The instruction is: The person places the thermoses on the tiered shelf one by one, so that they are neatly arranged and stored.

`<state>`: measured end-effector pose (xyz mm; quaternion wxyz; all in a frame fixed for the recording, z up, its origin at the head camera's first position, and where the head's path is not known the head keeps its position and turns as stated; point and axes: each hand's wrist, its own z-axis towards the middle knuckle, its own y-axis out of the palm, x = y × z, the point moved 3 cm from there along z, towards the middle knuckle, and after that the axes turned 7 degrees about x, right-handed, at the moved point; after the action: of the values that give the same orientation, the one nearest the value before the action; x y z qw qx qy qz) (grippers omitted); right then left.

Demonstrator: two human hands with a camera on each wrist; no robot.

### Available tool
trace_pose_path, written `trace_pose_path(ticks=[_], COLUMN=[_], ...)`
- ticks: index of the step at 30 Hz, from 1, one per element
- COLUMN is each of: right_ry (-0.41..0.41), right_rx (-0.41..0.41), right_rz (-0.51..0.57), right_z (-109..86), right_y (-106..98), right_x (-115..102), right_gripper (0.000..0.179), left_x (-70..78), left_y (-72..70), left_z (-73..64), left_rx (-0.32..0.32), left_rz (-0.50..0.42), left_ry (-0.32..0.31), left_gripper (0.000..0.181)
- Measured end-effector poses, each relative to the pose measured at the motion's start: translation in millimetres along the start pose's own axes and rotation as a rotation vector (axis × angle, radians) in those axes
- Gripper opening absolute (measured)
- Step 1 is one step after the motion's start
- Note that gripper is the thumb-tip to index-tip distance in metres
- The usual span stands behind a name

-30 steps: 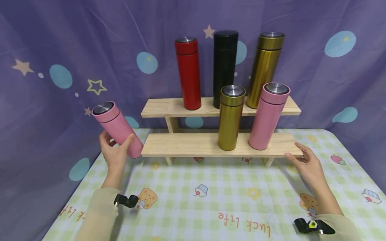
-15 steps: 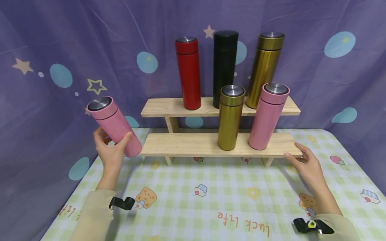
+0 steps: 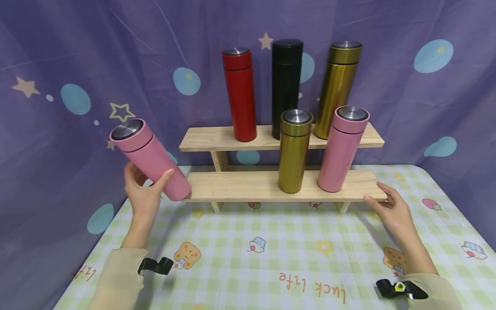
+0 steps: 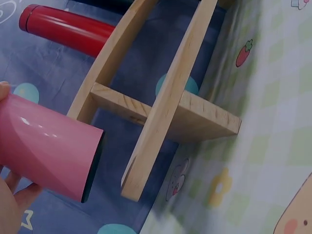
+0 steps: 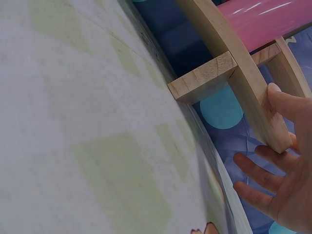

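My left hand (image 3: 142, 193) grips a pink thermos flask (image 3: 149, 155) with a steel-topped lid, tilted with its lid to the left. In the head view its base overlaps the left end of the lower board of a two-tier wooden shelf (image 3: 232, 186). From the left wrist view, a gap shows between the flask's dark base and that board. On the right, my right hand (image 3: 393, 211) holds the end of the lower board, thumb on its front edge; in the right wrist view several fingers (image 5: 258, 173) spread below the board's end.
A short gold flask (image 3: 293, 155) and another pink flask (image 3: 342, 150) stand on the lower board's right half. Behind them, the upper board carries a red flask (image 3: 241, 97), a black flask (image 3: 286, 88) and a tall gold flask (image 3: 338, 90). A purple curtain (image 3: 128, 51) hangs behind the checked tablecloth (image 3: 232, 262).
The pink flask first rose a little leftward with my left hand, then shifted right, tilting further, so its base overlaps the lower board's left end. My right hand stays at the shelf.
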<state>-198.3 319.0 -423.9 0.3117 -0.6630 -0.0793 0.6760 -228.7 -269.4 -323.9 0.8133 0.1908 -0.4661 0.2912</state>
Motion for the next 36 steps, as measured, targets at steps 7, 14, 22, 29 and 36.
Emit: trace_pose_path(ticks=[7,14,22,29,36], right_ry=[-0.005,0.000,0.005,-0.004,-0.006], right_rx=[-0.001,-0.004,-0.006,-0.006,-0.008], right_rz=[-0.002,0.001,0.002,0.005,-0.004], right_z=[-0.3,-0.3,0.1,-0.4,-0.2], right_y=[-0.2,0.9,0.4,1.5,1.8], right_x=[-0.3,-0.7,-0.1,-0.6,0.3], right_gripper=[0.084,0.085,0.085,0.085,0.085], left_x=[6.0,8.3,7.0,9.2,13.7], left_y=[6.2,11.6,18.6,22.7,34.2], left_z=[-5.4,-8.0,-9.8,-13.5,-14.2], left_rx=[-0.050,-0.096,-0.199,-0.284,-0.329], left_rz=[-0.020,-0.105,-0.157,-0.191,-0.169], left_ry=[0.044,0.034,0.054,0.077,0.092], left_gripper=[0.071,0.068,0.069,0.069,0.068])
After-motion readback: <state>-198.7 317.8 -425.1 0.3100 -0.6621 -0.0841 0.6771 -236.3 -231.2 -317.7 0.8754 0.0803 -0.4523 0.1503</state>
